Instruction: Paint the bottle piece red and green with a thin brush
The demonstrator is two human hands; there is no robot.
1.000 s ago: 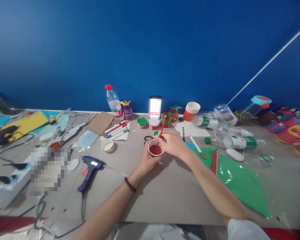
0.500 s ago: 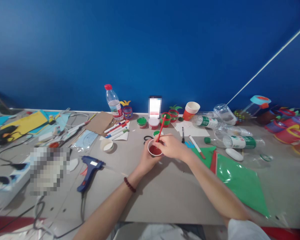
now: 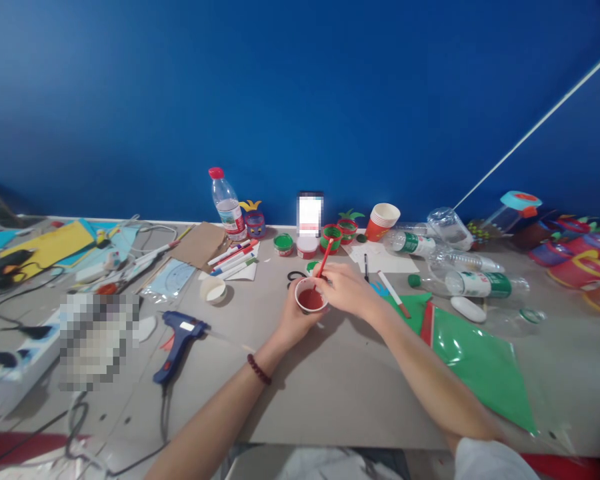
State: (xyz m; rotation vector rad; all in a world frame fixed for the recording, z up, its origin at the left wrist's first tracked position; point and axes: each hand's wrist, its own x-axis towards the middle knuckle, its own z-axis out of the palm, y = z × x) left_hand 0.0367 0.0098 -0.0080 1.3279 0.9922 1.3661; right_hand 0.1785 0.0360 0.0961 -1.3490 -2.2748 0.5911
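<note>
My left hand [image 3: 293,319] wraps round a small white cup [image 3: 311,297] holding red paint, near the middle of the grey table [image 3: 330,387]. My right hand [image 3: 347,288] pinches a red brush [image 3: 324,257] whose tip dips into the cup, the handle leaning up and to the right. A dark bead bracelet [image 3: 259,369] sits on my left wrist.
A blue glue gun [image 3: 179,335] lies to the left, a green plastic sheet [image 3: 480,363] to the right. Paint pots [image 3: 283,244], markers [image 3: 235,257], a water bottle [image 3: 227,203], stacked red paper cups [image 3: 381,222] and lying bottles [image 3: 473,283] line the back. Cables and a power strip [image 3: 15,360] crowd the far left.
The brush handle swings slightly as my right hand moves it in the cup; the cup and left hand stay in place.
</note>
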